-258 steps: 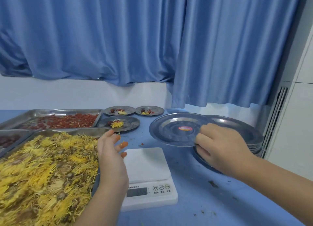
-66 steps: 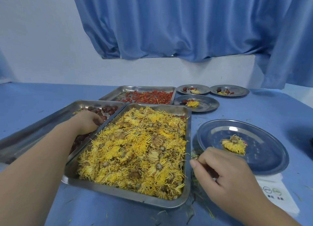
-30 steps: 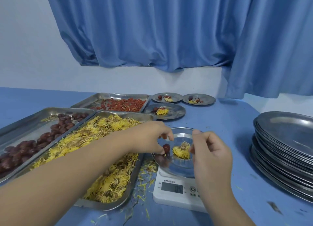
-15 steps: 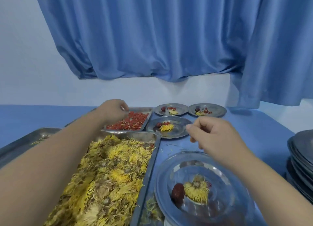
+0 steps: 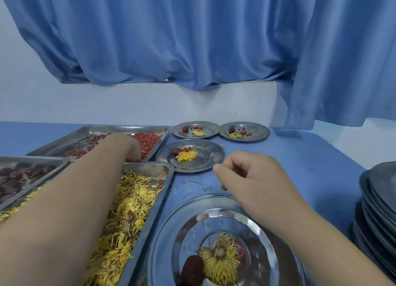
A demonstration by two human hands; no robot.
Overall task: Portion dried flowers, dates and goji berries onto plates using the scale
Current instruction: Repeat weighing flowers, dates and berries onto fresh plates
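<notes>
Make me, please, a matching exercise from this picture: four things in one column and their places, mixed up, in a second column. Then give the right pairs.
Things
1. left hand
2. right hand
3. stack of plates
4. flower tray

Places
A. at the right edge of the view
B. in the goji berry tray
C. above the far rim of the near plate
D. directly left of the near plate

Pairs: 1-B, 2-C, 3-A, 4-D.
</notes>
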